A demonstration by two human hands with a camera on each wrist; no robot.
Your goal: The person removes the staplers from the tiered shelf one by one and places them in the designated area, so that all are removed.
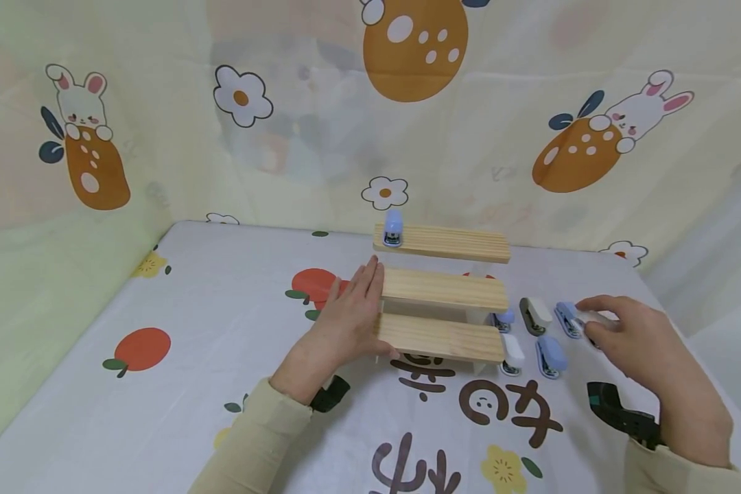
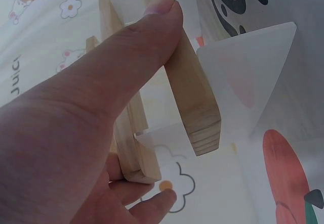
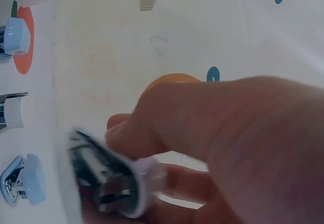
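Note:
A three-step rack of pale wooden boards [image 1: 444,288] on translucent side panels [image 2: 243,77] stands on the table. My left hand [image 1: 352,309] holds its left end. The thumb lies across the front board [image 2: 195,97], with fingers around the end of the middle one. A small blue stapler [image 1: 392,230] sits on the top board's left end. To the rack's right, my right hand [image 1: 645,343] pinches a white mini stapler [image 3: 136,183] between thumb and fingers, its dark underside showing in the right wrist view. Just left of it lies a blue stapler [image 1: 568,320].
More mini staplers lie between rack and right hand: a grey-and-white one [image 1: 534,315], a white one [image 1: 512,355], a blue one [image 1: 552,357] and another blue one [image 1: 503,320] by the rack's edge. A patterned cloth [image 1: 309,137] hangs behind the table.

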